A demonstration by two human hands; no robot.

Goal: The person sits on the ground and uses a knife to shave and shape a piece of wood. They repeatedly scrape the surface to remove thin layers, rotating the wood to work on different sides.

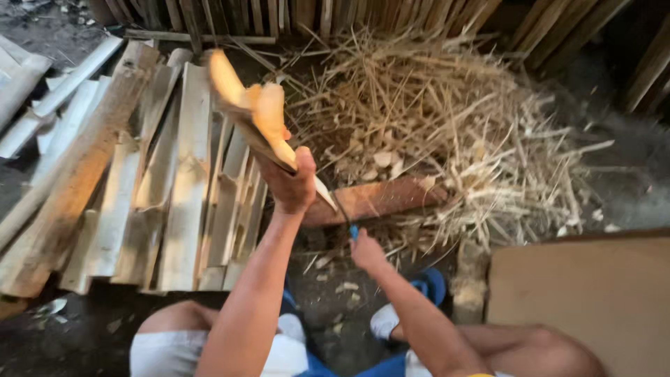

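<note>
My left hand point(289, 183) is raised and grips a split bamboo piece point(251, 112), which points up and to the left and looks blurred. My right hand point(364, 251) sits lower, closed around the blue handle of a knife point(345, 215) whose dark blade rises toward the bamboo piece. Just beyond the hands a reddish wooden block point(373, 199) lies on the ground. My bare knees and white shorts show at the bottom.
A stack of split bamboo slats point(160, 181) lies on the left. A heap of thin bamboo shavings and strips point(447, 132) fills the upper right. A brown board point(586, 293) is at the lower right. Upright slats point(349, 14) line the back.
</note>
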